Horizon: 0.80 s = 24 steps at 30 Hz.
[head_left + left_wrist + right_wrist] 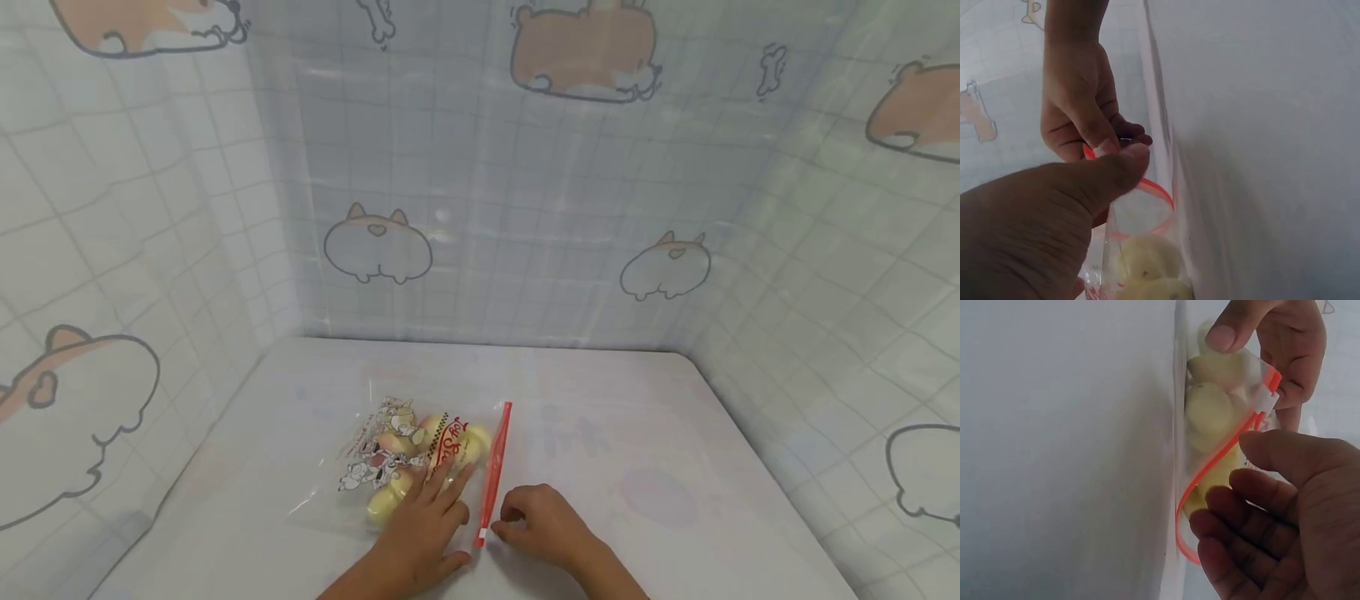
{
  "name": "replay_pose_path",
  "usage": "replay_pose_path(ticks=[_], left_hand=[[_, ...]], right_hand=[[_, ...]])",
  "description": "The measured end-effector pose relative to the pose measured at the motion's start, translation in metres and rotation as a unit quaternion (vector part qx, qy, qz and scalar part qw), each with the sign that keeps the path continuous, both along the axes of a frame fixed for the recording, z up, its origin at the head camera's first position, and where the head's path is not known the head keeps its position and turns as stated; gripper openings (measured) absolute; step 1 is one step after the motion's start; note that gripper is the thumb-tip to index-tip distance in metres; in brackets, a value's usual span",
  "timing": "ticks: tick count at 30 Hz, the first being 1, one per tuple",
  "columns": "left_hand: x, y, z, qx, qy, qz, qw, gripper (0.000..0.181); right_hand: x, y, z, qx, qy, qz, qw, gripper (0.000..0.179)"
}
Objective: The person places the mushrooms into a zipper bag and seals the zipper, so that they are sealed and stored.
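Note:
A clear zip bag [390, 467] with printed cartoon dogs and red lettering lies flat on the table. Inside are several rounded pale-yellow things [1209, 409], some blushed pink, like fruit. Along its right side runs a red zip strip [496, 471], with a white slider [1265, 402] at the near end. My left hand [426, 529] rests on the bag's near part, fingers spread and straight. My right hand [546, 523] is just right of the strip's near end, fingers loosely bent; in the right wrist view, thumb and forefinger stand apart near the strip, holding nothing visible.
The white table [630, 433] extends to the right of the bag and behind it. Curtain-like walls [487, 183] with a grid and cartoon dog print surround it at the back and both sides.

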<state>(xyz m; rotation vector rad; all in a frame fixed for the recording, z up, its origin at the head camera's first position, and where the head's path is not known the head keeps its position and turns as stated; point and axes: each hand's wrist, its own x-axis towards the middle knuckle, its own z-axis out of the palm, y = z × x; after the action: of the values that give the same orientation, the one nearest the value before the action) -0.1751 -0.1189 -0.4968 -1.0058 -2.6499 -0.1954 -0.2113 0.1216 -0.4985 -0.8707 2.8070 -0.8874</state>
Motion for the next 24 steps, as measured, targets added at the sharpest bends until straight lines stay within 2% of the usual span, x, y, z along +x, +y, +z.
replay_pose_path(ticks=[6,11,14,17,21,24], left_hand=[[-0.0005,0.0001,-0.0069,0.008,0.057,-0.015,0.9982,0.025],[-0.003,0.0,-0.0103,0.048,0.085,-0.023,0.995,0.017],[-0.0041,-0.0002,-0.0092,0.081,0.096,-0.03,0.9916,0.017],[-0.0044,0.0004,-0.0062,0.107,0.106,-0.033,0.988,0.015],[-0.0042,0.0007,-0.003,0.121,0.106,-0.034,0.9864,0.01],[-0.004,0.0005,-0.0018,0.126,0.107,-0.034,0.9857,0.007]], right_hand=[[0.0034,-0.0033,-0.005,-0.042,0.012,0.045,0.998,0.01],[0.0053,-0.0047,-0.0064,-0.058,0.029,0.077,0.995,0.01],[0.0059,-0.0054,-0.0072,-0.067,0.073,0.09,0.991,0.013],[0.0061,-0.0062,-0.0071,-0.082,0.13,0.1,0.9831,0.016],[0.0051,-0.0072,-0.0063,-0.091,0.225,0.113,0.9636,0.019],[0.0033,-0.0085,-0.006,-0.094,0.289,0.119,0.9451,0.022]])
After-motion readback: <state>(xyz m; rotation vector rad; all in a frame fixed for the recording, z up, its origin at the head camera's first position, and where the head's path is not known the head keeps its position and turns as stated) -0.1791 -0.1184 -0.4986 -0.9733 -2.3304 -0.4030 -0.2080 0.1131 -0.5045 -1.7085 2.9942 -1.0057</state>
